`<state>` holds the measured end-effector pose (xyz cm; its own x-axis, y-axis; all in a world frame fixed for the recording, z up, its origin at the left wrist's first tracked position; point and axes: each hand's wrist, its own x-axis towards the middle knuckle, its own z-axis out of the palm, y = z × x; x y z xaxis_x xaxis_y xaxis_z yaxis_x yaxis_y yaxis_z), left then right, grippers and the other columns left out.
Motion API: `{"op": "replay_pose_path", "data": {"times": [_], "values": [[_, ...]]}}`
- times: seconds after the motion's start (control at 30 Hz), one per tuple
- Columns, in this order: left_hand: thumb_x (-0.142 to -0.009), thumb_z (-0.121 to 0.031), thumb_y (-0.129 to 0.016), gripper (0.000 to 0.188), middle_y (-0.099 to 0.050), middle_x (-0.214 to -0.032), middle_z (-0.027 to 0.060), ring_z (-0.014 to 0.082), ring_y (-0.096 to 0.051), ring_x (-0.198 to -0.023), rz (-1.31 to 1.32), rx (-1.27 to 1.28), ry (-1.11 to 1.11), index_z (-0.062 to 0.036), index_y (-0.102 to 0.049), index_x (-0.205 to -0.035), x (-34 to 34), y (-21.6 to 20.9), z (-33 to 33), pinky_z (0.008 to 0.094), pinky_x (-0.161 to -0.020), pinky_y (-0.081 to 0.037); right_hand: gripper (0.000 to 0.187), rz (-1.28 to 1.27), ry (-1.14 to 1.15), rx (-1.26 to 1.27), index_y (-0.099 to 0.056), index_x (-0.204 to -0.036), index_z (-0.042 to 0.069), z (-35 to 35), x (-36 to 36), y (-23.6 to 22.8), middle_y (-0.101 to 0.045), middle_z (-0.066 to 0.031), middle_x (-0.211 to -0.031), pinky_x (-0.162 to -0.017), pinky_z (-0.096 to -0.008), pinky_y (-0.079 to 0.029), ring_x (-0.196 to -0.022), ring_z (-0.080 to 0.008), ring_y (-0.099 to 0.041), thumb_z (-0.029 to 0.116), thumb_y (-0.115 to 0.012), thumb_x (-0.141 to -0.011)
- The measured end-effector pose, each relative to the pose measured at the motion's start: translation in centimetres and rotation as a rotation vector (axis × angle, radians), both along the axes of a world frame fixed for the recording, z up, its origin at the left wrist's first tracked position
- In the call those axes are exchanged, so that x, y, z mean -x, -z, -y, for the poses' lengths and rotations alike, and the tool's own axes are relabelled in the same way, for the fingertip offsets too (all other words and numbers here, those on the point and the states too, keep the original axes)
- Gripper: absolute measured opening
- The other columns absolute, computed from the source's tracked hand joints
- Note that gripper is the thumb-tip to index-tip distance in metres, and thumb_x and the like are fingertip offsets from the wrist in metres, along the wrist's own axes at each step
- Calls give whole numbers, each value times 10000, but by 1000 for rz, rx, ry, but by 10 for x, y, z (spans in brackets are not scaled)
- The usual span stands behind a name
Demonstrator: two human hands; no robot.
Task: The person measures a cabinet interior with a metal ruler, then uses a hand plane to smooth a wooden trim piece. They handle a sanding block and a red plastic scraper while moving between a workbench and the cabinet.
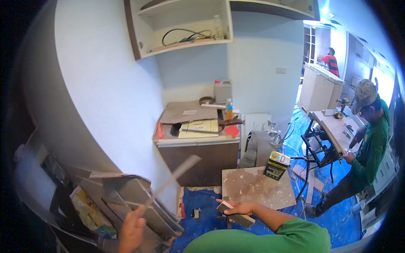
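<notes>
My left hand (pixel 132 228), at the lower left, is closed around one end of a long thin pale strip (pixel 176 173). The strip slants up and to the right and is smeared by motion, so its material is unclear. At lower centre my right hand (pixel 238 208) grips a small rectangular block (pixel 238 216) with a dark face and pale, wood-like edges. Between strip and block there is a wide gap. Beside my left hand several board panels (pixel 130 196) lean against the white wall.
A low cabinet (pixel 202 162) ahead bears boards, a bottle (pixel 229 109) and a jug (pixel 222 91). An open wall cabinet (pixel 185 25) hangs above. A spattered board (pixel 261 189) lies on the blue floor sheet (pixel 202 211). At right, a co-worker (pixel 371 139) works at a folding bench (pixel 333 128).
</notes>
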<state>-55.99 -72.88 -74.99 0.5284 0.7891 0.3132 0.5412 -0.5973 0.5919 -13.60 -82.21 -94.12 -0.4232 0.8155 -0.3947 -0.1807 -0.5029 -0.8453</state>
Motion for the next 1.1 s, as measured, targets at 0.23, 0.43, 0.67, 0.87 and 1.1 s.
{"op": "replay_pose_path", "data": {"times": [0.23, 0.43, 0.67, 0.87, 1.1], "values": [[-1011, -317, -541, 461, -561, -999, 148, 318, -603, -880, 17, 62, 337, -100, -534, -1418, -182, 72, -2, 370, -819, -495, 428, -299, 572, -153, -435, -1320, 159, 51, -84, -10, -564, -136, -1056, -755, -443, -625, -897, -320, -716, 99, -639, -949], [-990, -342, -563, 486, -544, -1020, 151, 339, -629, -831, -72, -117, 366, -165, -514, -1440, -284, 78, 27, 399, -714, -534, 426, -339, 633, -229, -494, -1262, 74, 77, -138, -42, -619, -152, -1074, -792, -496, -614, -910, -336, -707, 123, -695, -891], [-963, -356, -599, 590, -503, -1018, 138, 329, -624, -737, -99, -282, 484, -202, -420, -1503, -360, 77, 50, 420, -629, -554, 558, -521, 614, -362, -455, -1383, 69, 66, -140, -89, -623, -114, -1135, -803, -416, -610, -932, -244, -693, 299, -697, -936], [-903, -287, -653, 694, -504, -1027, 138, 337, -641, -733, -126, -441, 457, -171, -372, -1527, -384, 75, 41, 426, -605, -564, 601, -454, 660, -518, -479, -1365, 84, 52, -154, -109, -616, -88, -1172, -806, -419, -597, -1042, -246, -649, 343, -747, -893], [-712, 22, -571, 762, -577, -1037, 200, 388, -570, -948, 8, -583, 320, -20, -429, -1459, -352, 88, -28, 463, -861, -477, 710, -461, 910, -851, -437, -1406, 93, 55, -190, -131, -605, -107, -1218, -964, -478, -520, -1118, -279, -609, 472, -721, -876]]}}
